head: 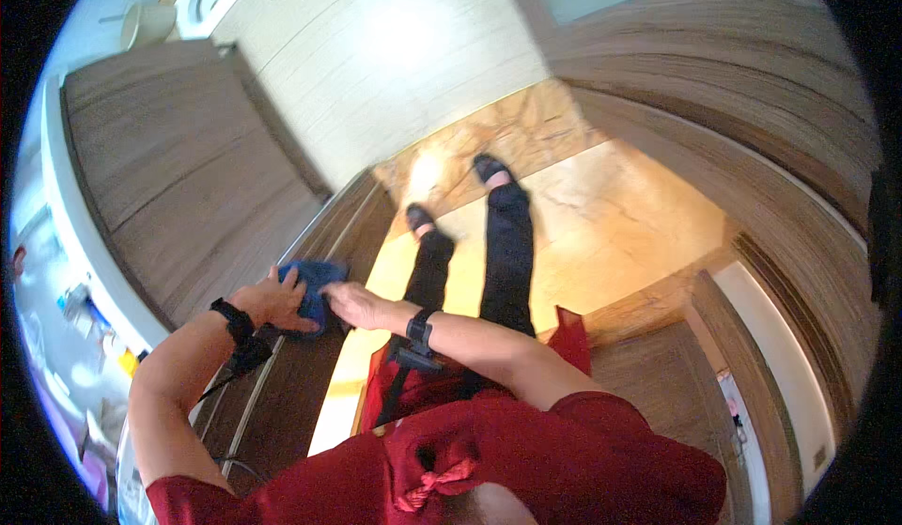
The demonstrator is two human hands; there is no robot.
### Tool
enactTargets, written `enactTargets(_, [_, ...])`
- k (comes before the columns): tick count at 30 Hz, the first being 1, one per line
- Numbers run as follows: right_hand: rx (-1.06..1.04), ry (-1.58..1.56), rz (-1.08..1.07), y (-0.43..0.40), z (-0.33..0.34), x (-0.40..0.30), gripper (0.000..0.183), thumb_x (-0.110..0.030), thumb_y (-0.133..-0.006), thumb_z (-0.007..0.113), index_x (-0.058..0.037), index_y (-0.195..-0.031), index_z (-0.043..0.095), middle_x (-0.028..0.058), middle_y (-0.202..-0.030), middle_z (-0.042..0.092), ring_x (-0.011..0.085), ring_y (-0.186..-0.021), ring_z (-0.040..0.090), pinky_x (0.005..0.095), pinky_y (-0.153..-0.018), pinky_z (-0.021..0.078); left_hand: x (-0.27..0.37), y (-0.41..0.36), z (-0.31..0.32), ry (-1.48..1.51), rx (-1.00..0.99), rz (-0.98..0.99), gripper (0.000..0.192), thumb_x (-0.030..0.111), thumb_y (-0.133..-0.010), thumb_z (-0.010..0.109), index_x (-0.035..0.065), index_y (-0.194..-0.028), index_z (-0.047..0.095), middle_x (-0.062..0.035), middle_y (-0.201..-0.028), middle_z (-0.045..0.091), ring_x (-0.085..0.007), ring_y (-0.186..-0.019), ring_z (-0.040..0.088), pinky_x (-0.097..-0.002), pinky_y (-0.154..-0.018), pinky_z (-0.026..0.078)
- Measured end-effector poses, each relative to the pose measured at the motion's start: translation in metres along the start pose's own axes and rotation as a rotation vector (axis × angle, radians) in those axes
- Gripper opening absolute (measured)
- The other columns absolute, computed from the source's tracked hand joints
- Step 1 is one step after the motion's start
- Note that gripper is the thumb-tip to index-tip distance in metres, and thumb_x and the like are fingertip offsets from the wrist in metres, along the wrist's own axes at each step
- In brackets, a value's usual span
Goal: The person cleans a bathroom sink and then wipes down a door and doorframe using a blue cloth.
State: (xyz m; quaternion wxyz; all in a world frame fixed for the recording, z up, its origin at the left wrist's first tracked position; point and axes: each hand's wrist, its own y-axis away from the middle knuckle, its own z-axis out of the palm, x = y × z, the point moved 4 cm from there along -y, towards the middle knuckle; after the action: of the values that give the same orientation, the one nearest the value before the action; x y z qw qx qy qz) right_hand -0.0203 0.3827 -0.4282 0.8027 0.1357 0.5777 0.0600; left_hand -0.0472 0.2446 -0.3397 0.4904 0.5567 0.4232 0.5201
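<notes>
A blue cloth [320, 278] lies bunched against the top edge of a brown wood-grain cabinet front. My left hand [278, 303] rests over its left part, fingers spread and gripping the fabric. At the cloth's right side, my right hand [356, 305] has its fingertips on the fabric's edge, partly blurred. Both wrists wear black straps, the left one with a dark device [250, 352] hanging below it. Some of the cloth is hidden under the left palm.
Wood-grain cabinet fronts with metal trim [257, 391] run along my left. Beyond stands a brown panel door [183, 151]. My feet stand on glossy tan marble-look flooring [620, 208]. On the right are a wood-grain wall [705, 95] and an opened cabinet door [747, 384].
</notes>
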Motion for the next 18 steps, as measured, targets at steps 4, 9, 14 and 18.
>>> enactTargets(4, [0.118,-0.143,0.134,0.044,-0.06,-0.019,0.025,-0.017,-0.095,0.045,0.004,-0.095,0.059,0.0156,-0.086,0.063,0.0267,-0.077,0.062,0.0414,-0.074,0.0488,0.021,0.011,-0.034,0.72,-0.468,0.178,0.099,0.075,-0.082,0.053,-0.0043,-0.14,0.045,-0.0224,-0.141,0.05,-0.0336,-0.131,0.047,-0.0445,-0.112,0.036])
enactTargets(9, [0.526,-0.121,-0.067,0.143,-0.154,-0.083,0.029,-0.019,-0.095,0.044,0.0039,-0.101,0.06,0.0146,-0.084,0.065,0.0232,-0.08,0.062,0.0382,-0.075,0.0485,0.097,0.025,-0.104,1.468,-0.058,0.529,0.078,0.067,-0.096,0.037,0.0017,-0.136,0.052,-0.0133,-0.135,0.057,-0.0227,-0.118,0.059,-0.0368,-0.105,0.044])
enactTargets(14, [0.574,0.226,0.036,0.245,-0.188,-0.213,0.028,-0.018,-0.094,0.045,0.0057,-0.093,0.061,0.0145,-0.088,0.067,0.0229,-0.079,0.061,0.0362,-0.075,0.0483,0.164,0.013,-0.151,1.693,0.037,0.69,0.052,0.044,-0.104,0.034,0.0034,-0.122,0.062,-0.0092,-0.114,0.068,-0.0194,-0.101,0.064,-0.0336,-0.095,0.049])
enactTargets(18, [0.571,-1.111,0.039,0.328,-0.156,-0.168,0.036,-0.026,-0.098,0.048,0.0015,-0.113,0.065,0.0106,-0.105,0.071,0.0192,-0.095,0.067,0.0344,-0.089,0.053,0.209,0.024,-0.174,1.081,0.247,0.769,0.062,0.055,-0.102,0.038,0.0085,-0.143,0.047,-0.0055,-0.133,0.057,-0.0164,-0.121,0.052,-0.031,-0.108,0.036])
